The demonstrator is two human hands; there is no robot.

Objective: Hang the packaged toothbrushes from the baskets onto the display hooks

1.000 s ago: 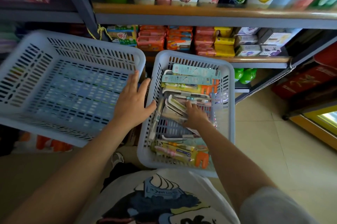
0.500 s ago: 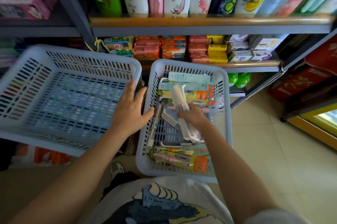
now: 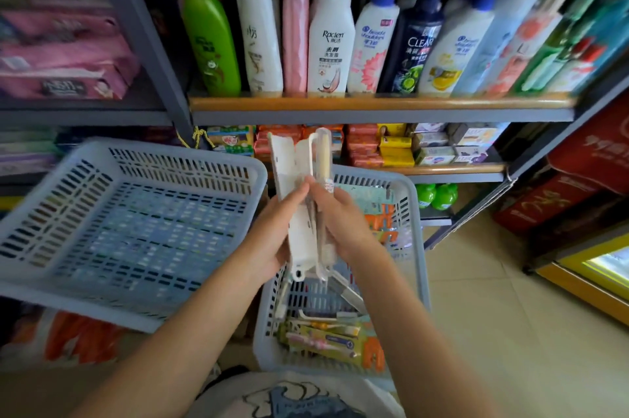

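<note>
Shelving unit [image 3: 374,104] is filling the background: shampoo bottles [image 3: 330,39] are standing in a row on the upper board, boxed soaps [image 3: 384,145] are sitting stacked on the board below. No display hooks are showing in this view.

Empty grey basket [image 3: 129,223] is sitting tilted at left, nothing visible inside it. Second grey basket [image 3: 417,247] is sitting just beside it at right, holding loose toothbrush packs [image 3: 323,339], yellow and orange cards at the near end, teal ones at the far end.

Both hands are working above the right basket. Left hand [image 3: 272,240] is gripping the left edge of a small bundle of white toothbrush packs [image 3: 299,199], fingers curled round it. Right hand [image 3: 343,216] is pinching the same bundle from the right, thumb meeting the left fingertips near mid-length. Bundle is standing roughly upright, lifted clear of the basket, hang-hole end pointing down. Motion blur is hiding how many packs there are.

Handling judgement: packs are looking light, flat and fairly stiff along their length, with clear blister fronts likely slick and prone to sliding against each other. Best hold is probably a pinch across the card edges at mid-length, keeping the hole end free for a hook. The bundle will likely need flipping and separating first.
</note>
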